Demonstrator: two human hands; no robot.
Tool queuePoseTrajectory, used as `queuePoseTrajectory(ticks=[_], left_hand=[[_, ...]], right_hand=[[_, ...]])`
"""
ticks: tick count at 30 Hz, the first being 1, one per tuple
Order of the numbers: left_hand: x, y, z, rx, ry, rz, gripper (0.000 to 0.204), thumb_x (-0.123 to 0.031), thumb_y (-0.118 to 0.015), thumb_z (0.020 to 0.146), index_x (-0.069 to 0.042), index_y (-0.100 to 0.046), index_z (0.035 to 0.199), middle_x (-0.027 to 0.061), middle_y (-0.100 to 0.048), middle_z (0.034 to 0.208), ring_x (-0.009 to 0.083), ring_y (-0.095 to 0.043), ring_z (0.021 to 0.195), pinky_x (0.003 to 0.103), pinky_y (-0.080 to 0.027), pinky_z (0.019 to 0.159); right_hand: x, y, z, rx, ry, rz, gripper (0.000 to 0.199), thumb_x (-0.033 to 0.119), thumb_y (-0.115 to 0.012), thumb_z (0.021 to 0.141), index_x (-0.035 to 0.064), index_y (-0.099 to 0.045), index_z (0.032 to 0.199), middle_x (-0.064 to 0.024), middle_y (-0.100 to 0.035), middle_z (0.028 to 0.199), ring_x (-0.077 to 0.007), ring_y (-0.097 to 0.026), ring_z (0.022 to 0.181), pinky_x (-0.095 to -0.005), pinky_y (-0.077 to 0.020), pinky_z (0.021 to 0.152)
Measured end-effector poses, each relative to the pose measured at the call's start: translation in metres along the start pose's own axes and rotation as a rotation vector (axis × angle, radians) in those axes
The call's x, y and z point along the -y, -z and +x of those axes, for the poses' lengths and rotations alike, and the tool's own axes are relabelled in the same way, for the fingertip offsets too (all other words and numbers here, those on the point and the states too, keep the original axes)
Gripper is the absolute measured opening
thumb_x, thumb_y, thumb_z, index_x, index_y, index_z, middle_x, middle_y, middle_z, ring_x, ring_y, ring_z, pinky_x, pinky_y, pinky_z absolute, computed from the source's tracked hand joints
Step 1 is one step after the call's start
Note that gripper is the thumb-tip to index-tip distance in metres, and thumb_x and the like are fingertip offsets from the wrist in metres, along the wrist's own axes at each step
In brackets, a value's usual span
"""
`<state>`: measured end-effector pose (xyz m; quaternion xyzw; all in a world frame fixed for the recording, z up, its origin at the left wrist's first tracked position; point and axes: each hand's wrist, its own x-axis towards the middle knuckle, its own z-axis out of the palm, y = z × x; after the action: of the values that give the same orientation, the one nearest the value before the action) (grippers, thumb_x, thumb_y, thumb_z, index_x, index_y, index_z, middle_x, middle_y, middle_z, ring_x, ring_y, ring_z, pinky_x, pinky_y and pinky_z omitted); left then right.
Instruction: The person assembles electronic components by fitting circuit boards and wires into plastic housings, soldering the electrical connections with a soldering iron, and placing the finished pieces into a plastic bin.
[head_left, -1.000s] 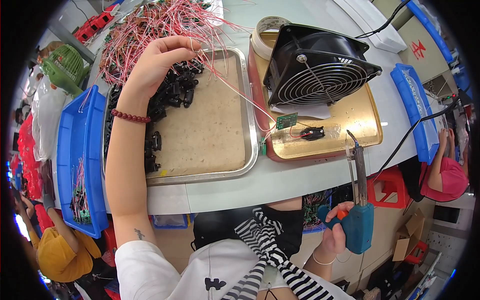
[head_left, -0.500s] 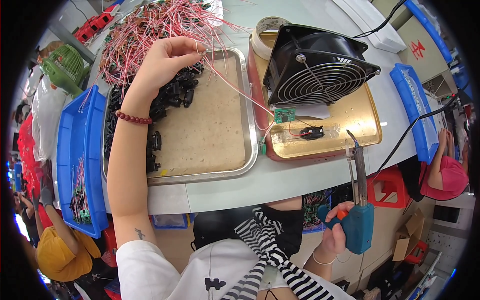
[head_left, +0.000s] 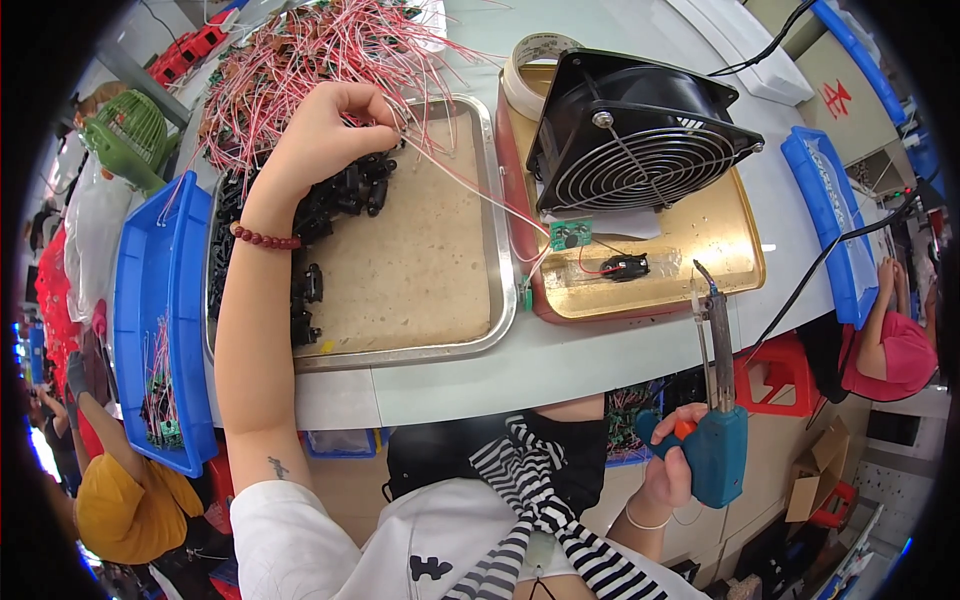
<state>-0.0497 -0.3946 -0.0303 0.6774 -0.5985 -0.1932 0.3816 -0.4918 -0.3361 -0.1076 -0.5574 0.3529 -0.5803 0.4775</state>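
Observation:
My left hand (head_left: 340, 125) is raised over the far part of the metal tray (head_left: 425, 352), its thumb and fingers pinched on thin wires (head_left: 455, 175). The wires stretch right to a small green circuit board (head_left: 571, 234) at the edge of the gold-coloured tin (head_left: 720, 280). Beside the board, a small black part (head_left: 625, 266) lies on the tin, with a red wire between them. My right hand (head_left: 672, 465) grips a blue soldering gun (head_left: 720, 450) at lower right, a finger by its orange trigger. The gun's tip points up, apart from the board.
A black fan (head_left: 640, 140) with a wire grille stands on the tin, next to a tape roll (head_left: 530, 75). Red-and-white wired boards (head_left: 290, 70) pile up behind the tray, and black parts (head_left: 345, 190) lie in it. Blue bins (head_left: 160, 330) flank the table. Co-workers sit on both sides.
My left hand has shifted slightly nearer and left, still pinching the wires. The board has moved a little. My right hand and the soldering gun stay almost where they were.

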Motion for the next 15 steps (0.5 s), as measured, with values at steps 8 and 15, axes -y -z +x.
queuePoseTrajectory(ticks=[8, 15], left_hand=[[-0.003, 0.006, -0.004, 0.115, 0.060, 0.190, 0.014, -0.011, -0.071, 0.065, 0.001, -0.067, 0.072, 0.0035, -0.065, 0.069, 0.0106, -0.059, 0.065, 0.026, -0.048, 0.064], [-0.051, 0.008, -0.018, -0.060, 0.091, 0.399, 0.012, -0.010, -0.070, 0.063, -0.001, -0.067, 0.071, 0.0065, -0.065, 0.068, 0.0144, -0.060, 0.062, 0.027, -0.049, 0.062]], right_hand=[[0.000, -0.001, 0.000, -0.020, -0.015, 0.005, 0.050, 0.015, -0.060, 0.070, -0.0057, -0.051, 0.115, -0.0180, -0.053, 0.102, -0.0199, -0.054, 0.067, -0.0257, -0.0410, 0.058], [0.000, -0.002, 0.002, -0.017, -0.021, 0.032, 0.051, 0.016, -0.061, 0.070, -0.0059, -0.051, 0.114, -0.0178, -0.053, 0.101, -0.0197, -0.054, 0.067, -0.0259, -0.0410, 0.059]])
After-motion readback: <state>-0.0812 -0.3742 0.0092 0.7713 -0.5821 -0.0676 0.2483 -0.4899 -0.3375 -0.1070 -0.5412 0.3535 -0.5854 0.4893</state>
